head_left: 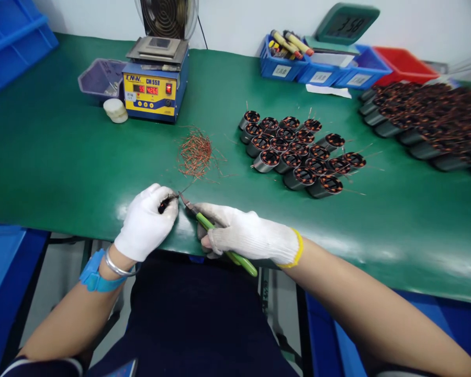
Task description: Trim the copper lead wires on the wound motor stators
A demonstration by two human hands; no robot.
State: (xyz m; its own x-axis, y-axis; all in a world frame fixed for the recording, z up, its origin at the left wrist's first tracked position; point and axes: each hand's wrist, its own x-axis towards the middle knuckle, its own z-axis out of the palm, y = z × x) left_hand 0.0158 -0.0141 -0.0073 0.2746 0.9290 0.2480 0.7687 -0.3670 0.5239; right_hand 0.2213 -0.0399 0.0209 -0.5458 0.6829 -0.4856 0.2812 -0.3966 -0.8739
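My left hand (147, 220), in a white glove, is closed around a motor stator (165, 203), mostly hidden by the fingers. A thin wire sticks out of it toward the upper right. In my right hand (239, 233), gloved in white with a yellow cuff, are green-handled cutting pliers (206, 222). Their jaws are close to the wire, at the fingertips of my left hand; whether they touch it I cannot tell. Just beyond the hands lies a loose pile of copper wire clippings (196, 153).
Several wound stators (298, 178) stand right of the pile, wire ends sticking out. A larger group (424, 149) fills the far right. Behind are a blue and yellow soldering pot unit (151, 97), a purple bin (98, 78), blue boxes (280, 68), a red bin (404, 65) and a digital clock (347, 23).
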